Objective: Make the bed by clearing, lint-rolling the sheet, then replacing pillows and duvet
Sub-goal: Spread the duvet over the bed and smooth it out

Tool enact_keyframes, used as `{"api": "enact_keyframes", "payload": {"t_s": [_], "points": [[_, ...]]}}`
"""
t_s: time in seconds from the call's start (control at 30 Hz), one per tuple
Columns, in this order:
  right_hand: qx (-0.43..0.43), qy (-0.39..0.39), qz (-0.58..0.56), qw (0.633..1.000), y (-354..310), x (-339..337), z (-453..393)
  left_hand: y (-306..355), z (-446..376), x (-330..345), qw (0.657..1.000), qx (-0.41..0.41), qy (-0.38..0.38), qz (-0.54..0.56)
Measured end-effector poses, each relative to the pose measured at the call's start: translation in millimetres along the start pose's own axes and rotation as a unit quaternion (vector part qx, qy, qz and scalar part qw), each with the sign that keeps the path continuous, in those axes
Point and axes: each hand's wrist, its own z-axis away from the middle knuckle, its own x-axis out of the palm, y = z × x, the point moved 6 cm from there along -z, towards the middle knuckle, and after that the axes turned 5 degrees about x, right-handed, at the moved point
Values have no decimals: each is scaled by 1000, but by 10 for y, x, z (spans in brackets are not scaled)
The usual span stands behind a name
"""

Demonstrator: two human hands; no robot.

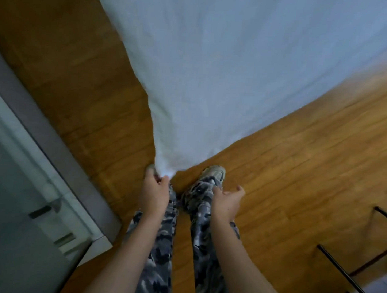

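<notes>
Step in hand: clearing the bed, by my judgement; a large white cloth, most likely the duvet (223,70), is spread out over the wooden floor (297,161) with one corner gathered at the person's feet. The picture is blurred, so duvet or sheet cannot be told for certain.
Left hand: left hand (154,194) reaches down, fingers curled, pinching the bunched corner of the duvet just in front of the left foot.
Right hand: right hand (227,201) hovers beside the right shoe (215,173), fingers spread and relaxed, holding nothing, apart from the cloth.
Position of duvet: it fans out wide from the gripped corner towards the top of the view, lying on or just above the floor; the bed itself is not in view.
Surroundings: camouflage trousers (158,254); a glass door with grey frame (45,152) at the left; thin black frame legs (341,270) at the lower right.
Next move calls for: a second grip from the free hand further along the edge, so the cloth can be lifted or dragged evenly without twisting.
Risk: the cloth lies close to the shoes; stepping on it would snag the pull.
</notes>
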Motion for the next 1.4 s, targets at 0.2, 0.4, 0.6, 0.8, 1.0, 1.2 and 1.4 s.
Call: {"api": "enact_keyframes", "payload": {"t_s": [0.2,0.4,0.6,0.8,1.0,1.2,1.4], "points": [[-288,25,-24,957,-710,-18,300,978,39,-390,922,302,237,-57],[-628,141,23,765,-1961,-20,722,1974,-95,-92,769,546,166,-288],[-615,-14,282,736,-1895,-96,319,1545,-84,-35,810,406,25,-421],[-421,-231,400,780,-1213,-1102,284,1342,843,-295,796,237,-163,-533],[-338,-226,299,863,-1038,-2793,443,2337,1841,-347,809,264,-136,-507],[-292,-156,161,930,-1252,-4210,242,3749,2526,230,809,347,-129,-457],[-251,-133,61,957,-1803,-5054,-259,4904,2844,1052,791,426,-162,-408]]}}
